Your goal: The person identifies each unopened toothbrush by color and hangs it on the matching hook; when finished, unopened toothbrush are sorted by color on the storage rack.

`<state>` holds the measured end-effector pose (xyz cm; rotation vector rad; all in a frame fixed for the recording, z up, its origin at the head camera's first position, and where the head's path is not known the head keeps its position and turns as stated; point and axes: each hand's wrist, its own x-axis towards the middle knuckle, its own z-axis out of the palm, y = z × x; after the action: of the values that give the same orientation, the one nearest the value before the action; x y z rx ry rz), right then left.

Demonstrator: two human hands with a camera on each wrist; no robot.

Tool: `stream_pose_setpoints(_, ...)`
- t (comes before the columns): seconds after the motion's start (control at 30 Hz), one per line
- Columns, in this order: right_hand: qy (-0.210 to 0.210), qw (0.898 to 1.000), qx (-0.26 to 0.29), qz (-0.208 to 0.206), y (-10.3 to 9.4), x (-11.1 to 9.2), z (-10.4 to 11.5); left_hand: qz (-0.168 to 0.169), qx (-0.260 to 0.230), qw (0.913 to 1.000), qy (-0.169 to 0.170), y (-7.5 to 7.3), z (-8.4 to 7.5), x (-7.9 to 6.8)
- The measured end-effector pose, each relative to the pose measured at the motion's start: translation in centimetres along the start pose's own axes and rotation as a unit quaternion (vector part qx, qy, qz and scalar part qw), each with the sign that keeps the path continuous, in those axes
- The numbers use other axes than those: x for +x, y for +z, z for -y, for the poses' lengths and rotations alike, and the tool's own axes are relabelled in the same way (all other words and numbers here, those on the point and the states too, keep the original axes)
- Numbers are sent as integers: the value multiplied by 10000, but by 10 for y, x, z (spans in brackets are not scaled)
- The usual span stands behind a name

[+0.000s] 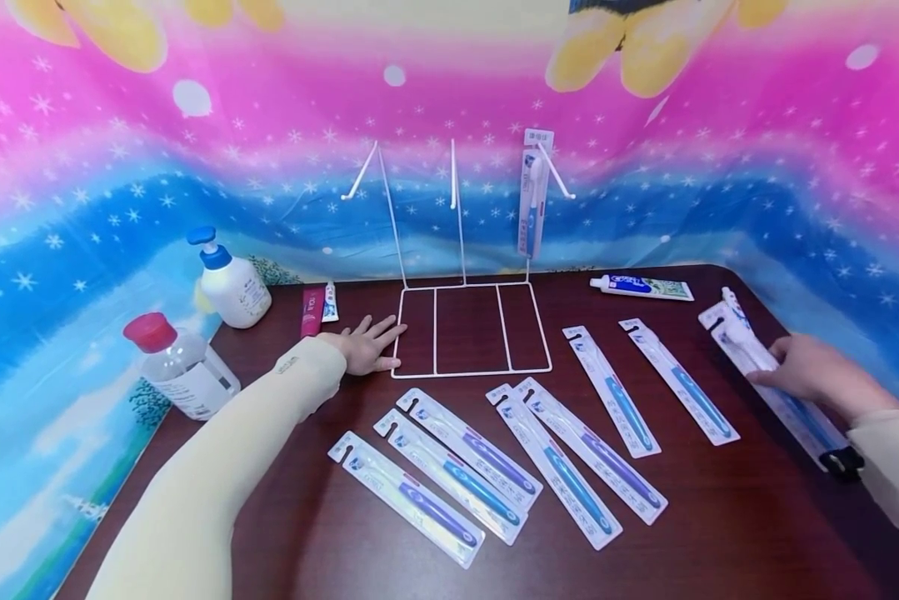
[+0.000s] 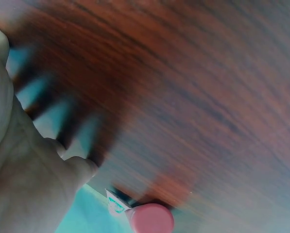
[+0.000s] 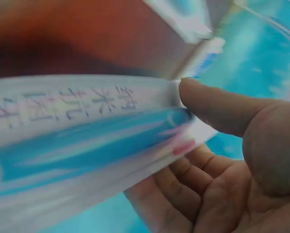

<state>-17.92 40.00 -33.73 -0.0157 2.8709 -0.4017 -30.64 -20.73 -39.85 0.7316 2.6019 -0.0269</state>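
My left hand [image 1: 365, 343] lies with fingers spread on the dark table, fingertips at the left side of a white wire rack [image 1: 471, 373]. The left wrist view shows its palm side and straight fingers. At the right edge, my right hand [image 1: 812, 375] grips a packaged toothbrush [image 1: 737, 343] with a blue handle. In the right wrist view the thumb [image 3: 217, 107] lies on the pack's near face, the other fingers behind it. One packaged toothbrush [image 1: 533, 200] hangs on the rack's right hook. Several more packs, including a purple-handled toothbrush [image 1: 437, 510], lie in front.
A white pump bottle [image 1: 235, 292] and a red-capped clear bottle [image 1: 190, 375] stand at the left. A red tube [image 1: 312, 310] is beside the left wrist. A toothpaste tube [image 1: 644, 287] lies at the back right. Another tube [image 1: 736, 304] sits behind the gripped pack.
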Motion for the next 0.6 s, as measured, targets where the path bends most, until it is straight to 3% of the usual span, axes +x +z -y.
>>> stream_pose_setpoints(0.13, -167, 9971, 345, -658, -22, -9, 33, -50, -106, 9999, 107, 3, 6, 2)
stream_pose_setpoints(0.33, -508, 9863, 849, -1322, -39, -20, 104, 10, 1, 10000, 5, -2, 2, 2)
stream_pose_setpoints(0.47, -1055, 9757, 1063, -1600, -38, -23, 154, -21, 55, 10000, -9, 0, 2, 3)
stream_pose_setpoints(0.6, -1469, 9666, 1350, -1606, -36, -19, 197, -24, 71, 10000, -1, 0, -1, 0)
